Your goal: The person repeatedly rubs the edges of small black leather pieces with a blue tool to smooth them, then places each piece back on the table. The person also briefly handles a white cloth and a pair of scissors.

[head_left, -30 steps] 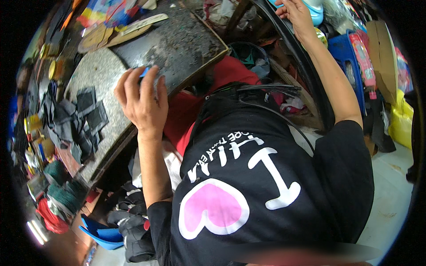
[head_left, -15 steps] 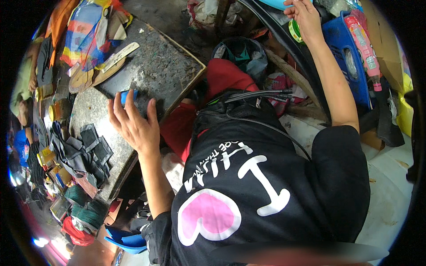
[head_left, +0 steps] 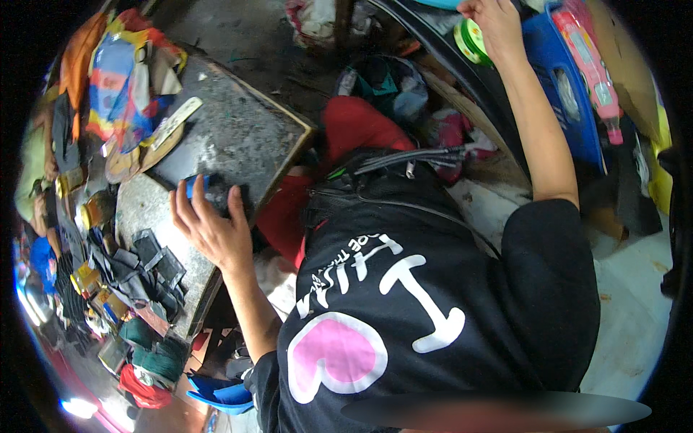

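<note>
Currently, left hand: open, fingers spread, thumb standing apart, over the side of the bench nearest the body; contact with the top cannot be told.
Right hand: at the upper limit of view, fingers bent, beside a light blue thing; whether it grips anything, cannot tell.
Shift of view: bench, left hand and blue piece all sit lower in the picture than a second ago. Blue piece by the left fingers, as half a second ago.
Light blue thing, change: a sliver now; a second ago it showed on both sides of the right hand. Green-rimmed tub now shows beside the wrist, then largely behind it.
Bench edge: pale wooden border, running to a corner near the red knee.
Room on bench: dark top stretches from the left fingertips toward that corner; pale strip lies farther off. Stone slab to the left, dark scraps heaped on it.
Room at right: forearm between a black curved rim and the blue crate.
Blue piece, look: small, plain blue, partly behind the fingers; shape unclear.
Light blue thing, look: smooth, mostly cut off.
</note>
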Demonstrator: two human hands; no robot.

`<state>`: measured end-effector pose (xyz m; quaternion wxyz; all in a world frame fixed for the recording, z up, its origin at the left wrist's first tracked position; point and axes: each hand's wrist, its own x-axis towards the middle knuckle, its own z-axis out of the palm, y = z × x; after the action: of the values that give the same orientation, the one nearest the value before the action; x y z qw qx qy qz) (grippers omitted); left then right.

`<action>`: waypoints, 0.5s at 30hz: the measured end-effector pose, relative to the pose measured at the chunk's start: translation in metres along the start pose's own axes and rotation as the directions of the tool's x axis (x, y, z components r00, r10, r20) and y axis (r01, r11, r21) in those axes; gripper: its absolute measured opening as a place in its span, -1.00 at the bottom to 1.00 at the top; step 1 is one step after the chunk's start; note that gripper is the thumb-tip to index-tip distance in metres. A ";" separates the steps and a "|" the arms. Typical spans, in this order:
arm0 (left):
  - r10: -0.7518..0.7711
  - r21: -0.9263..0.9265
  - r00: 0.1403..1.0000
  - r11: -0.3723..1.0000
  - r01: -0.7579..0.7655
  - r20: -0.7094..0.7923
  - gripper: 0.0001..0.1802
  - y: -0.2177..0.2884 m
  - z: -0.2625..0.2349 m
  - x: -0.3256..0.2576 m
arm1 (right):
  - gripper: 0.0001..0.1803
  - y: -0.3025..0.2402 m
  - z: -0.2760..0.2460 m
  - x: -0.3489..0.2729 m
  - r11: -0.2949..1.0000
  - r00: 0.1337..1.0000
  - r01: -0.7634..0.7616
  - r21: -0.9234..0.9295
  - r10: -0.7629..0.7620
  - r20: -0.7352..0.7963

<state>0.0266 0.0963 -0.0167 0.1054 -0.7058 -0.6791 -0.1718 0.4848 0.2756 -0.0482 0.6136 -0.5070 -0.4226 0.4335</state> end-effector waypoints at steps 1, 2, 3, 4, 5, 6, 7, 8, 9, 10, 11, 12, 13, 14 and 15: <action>0.000 -0.016 1.000 1.000 0.000 -0.004 -0.43 -0.001 0.000 0.000 | -0.71 0.000 0.003 0.002 0.998 0.997 0.066 -0.017 -0.065 0.048; -0.014 -0.061 1.000 0.998 0.014 0.001 -0.43 0.000 -0.001 0.000 | -0.71 -0.003 0.003 0.001 0.998 0.997 0.069 0.010 -0.070 0.038; -0.020 -0.070 1.000 0.997 0.020 0.001 -0.43 0.000 -0.002 -0.001 | -0.71 -0.005 0.008 0.000 0.999 0.999 0.039 -0.002 -0.039 0.005; -0.026 -0.072 1.000 0.997 0.026 -0.001 -0.42 0.000 -0.004 -0.001 | -0.70 -0.008 0.014 0.000 0.998 0.998 0.053 -0.038 -0.051 0.033; -0.043 -0.072 0.999 0.996 0.044 0.007 -0.41 0.000 -0.005 -0.002 | -0.71 -0.009 0.022 0.001 0.997 0.998 0.051 -0.060 -0.049 0.034; -0.059 -0.070 0.998 0.996 0.060 0.015 -0.40 0.000 -0.006 -0.001 | -0.71 -0.012 0.035 0.002 0.994 0.999 0.006 -0.107 -0.001 0.049; -0.072 -0.079 0.997 0.994 0.072 0.012 -0.39 0.000 -0.008 -0.001 | -0.70 -0.015 0.046 0.000 0.990 0.992 0.009 -0.143 0.010 0.126; -0.085 -0.087 0.996 0.993 0.086 0.016 -0.38 0.001 -0.009 0.000 | -0.64 -0.021 0.059 -0.001 0.957 0.977 -0.008 -0.290 0.069 0.201; -0.087 -0.087 0.996 0.992 0.087 0.001 -0.38 0.001 -0.010 0.000 | -0.66 -0.026 0.075 -0.002 0.929 0.948 0.006 -0.370 0.112 0.299; -0.096 -0.093 0.995 0.991 0.095 -0.012 -0.38 0.002 -0.011 0.000 | -0.63 -0.029 0.095 -0.003 0.882 0.896 0.111 -0.459 0.111 0.430; -0.102 -0.085 0.995 0.991 0.101 -0.006 -0.37 0.002 -0.012 0.000 | -0.58 -0.028 0.119 -0.008 0.878 0.825 0.206 -0.432 0.081 0.559; -0.116 -0.080 0.993 0.990 0.115 -0.006 -0.36 0.003 -0.012 0.000 | -0.48 -0.030 0.141 -0.013 0.861 0.763 0.305 -0.406 0.034 0.645; -0.121 -0.071 0.993 0.990 0.119 -0.015 -0.36 0.002 -0.012 -0.001 | -0.40 -0.034 0.162 -0.014 0.626 0.611 0.663 -0.411 -0.134 0.780; -0.121 -0.068 0.992 0.991 0.119 -0.028 -0.35 0.003 -0.011 -0.002 | -0.37 -0.035 0.186 -0.014 0.569 0.478 0.771 -0.284 -0.224 0.849; -0.132 -0.067 0.991 0.989 0.130 -0.020 -0.35 0.002 -0.011 -0.002 | -0.37 -0.033 0.215 -0.012 0.644 0.448 0.741 -0.190 -0.263 0.855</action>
<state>0.0278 0.0897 -0.0071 0.0791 -0.6607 -0.7166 -0.2091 0.2794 0.3151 0.0109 0.3059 -0.2651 -0.8795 0.2504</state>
